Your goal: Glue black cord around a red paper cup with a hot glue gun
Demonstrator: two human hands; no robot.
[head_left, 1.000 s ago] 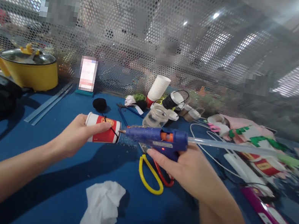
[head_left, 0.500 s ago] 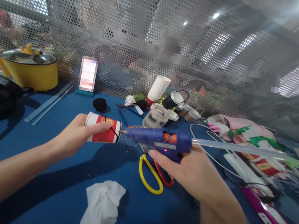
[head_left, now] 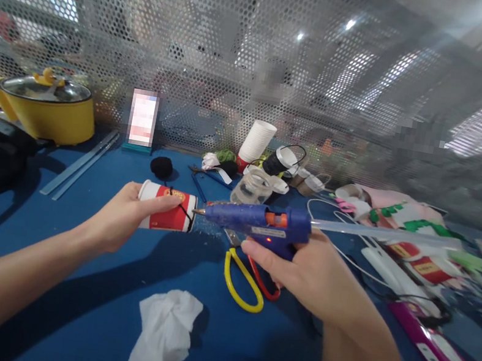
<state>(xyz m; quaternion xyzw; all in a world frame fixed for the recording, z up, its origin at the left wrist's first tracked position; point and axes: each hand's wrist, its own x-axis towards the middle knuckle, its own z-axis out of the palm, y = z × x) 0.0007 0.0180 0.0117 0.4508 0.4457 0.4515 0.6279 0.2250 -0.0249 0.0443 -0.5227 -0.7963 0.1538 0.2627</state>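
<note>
My left hand (head_left: 125,216) is closed around a red and white paper cup (head_left: 169,217) lying on its side in the air. Black yarn (head_left: 184,220) runs over the cup's side and along its right-hand end, with my thumb pressing on it. A black yarn ball (head_left: 161,166) rests just behind the cup. In my right hand (head_left: 299,272) is a blue glue gun (head_left: 252,220), its red light lit. Its nozzle points left and meets, or nearly meets, the cup's edge. A long clear glue stick (head_left: 381,232) sticks out of its back.
Scissors with yellow and red handles (head_left: 243,296) lie below the glue gun. A crumpled white tissue (head_left: 164,335) is in front. Behind stand a clear jar (head_left: 251,187), stacked paper cups (head_left: 257,140) and pliers (head_left: 198,180). At left are a yellow pot (head_left: 56,120) and loose glue sticks (head_left: 79,167); at right, a purple box (head_left: 431,342).
Almost nothing differs. The glue gun and cup hold nearly the same place, with only a very slight shift of the view.
</note>
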